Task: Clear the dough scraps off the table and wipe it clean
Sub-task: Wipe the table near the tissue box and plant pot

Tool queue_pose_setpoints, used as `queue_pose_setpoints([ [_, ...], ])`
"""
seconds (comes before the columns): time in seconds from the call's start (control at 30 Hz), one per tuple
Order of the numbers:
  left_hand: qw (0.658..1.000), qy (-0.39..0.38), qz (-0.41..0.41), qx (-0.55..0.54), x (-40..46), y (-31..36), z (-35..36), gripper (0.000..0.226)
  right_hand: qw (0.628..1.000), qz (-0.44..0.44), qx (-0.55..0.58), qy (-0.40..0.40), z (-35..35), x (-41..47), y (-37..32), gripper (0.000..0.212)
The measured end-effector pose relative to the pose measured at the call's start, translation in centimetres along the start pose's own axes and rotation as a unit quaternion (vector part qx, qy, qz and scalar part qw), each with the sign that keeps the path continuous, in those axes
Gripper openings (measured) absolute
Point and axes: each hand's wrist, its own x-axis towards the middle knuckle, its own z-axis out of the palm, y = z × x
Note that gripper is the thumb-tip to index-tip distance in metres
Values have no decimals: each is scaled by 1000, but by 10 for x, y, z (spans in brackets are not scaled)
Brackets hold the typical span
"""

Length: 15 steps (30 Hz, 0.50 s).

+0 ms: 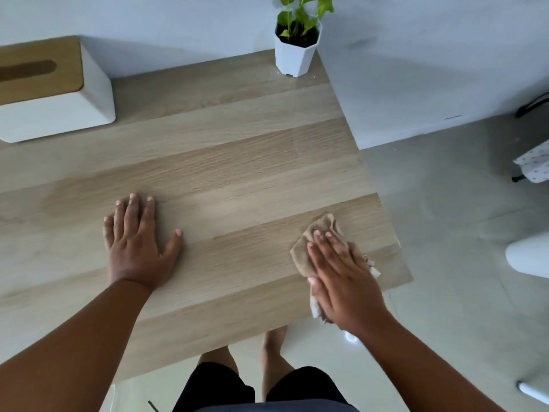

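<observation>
My left hand (pixel 139 242) lies flat on the wooden table (pixel 225 162), palm down, fingers straight and slightly fanned, thumb out to the side; it holds nothing. My right hand (pixel 341 272) presses flat on a tan cloth (pixel 319 233) near the table's right edge, close to the near right corner. Its fingers are straight and close together, laid over the cloth, not curled round it. The cloth is bunched, sticking out past my fingertips and to their left. Some pale, whitish bits (pixel 373 267) show at the right side of that hand and a whitish piece (pixel 315 307) below the thumb; can't tell whether these are dough scraps or part of the cloth. A few tiny specks sit on the table near the plant pot (pixel 294 55), white, with green leaves, at the far right corner. A white tissue box with a wooden lid (pixel 56 96) stands at the far left. My bare feet (pixel 273 346) show on the grey floor below the near table edge.
</observation>
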Motion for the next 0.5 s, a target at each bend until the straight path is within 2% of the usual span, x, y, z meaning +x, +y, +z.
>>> queue_pose_setpoints([
  [0.13, 1000, 2, -4, -5, 0, 1, 0, 87, 991, 136, 4, -1, -10, 50, 30, 63],
  [0.27, 1000, 8, 1, 0, 0, 0, 1, 86, 970, 243, -5, -7, -15, 143, 40, 66],
  [0.4, 1000, 13, 6, 11, 0, -2, 4, 86, 964, 265, 17, 8, -20, 232, 33, 65],
  [0.5, 1000, 13, 10, 12, 1, -2, 2, 86, 977, 211, 21, 1, -18, 280, 7, 64],
])
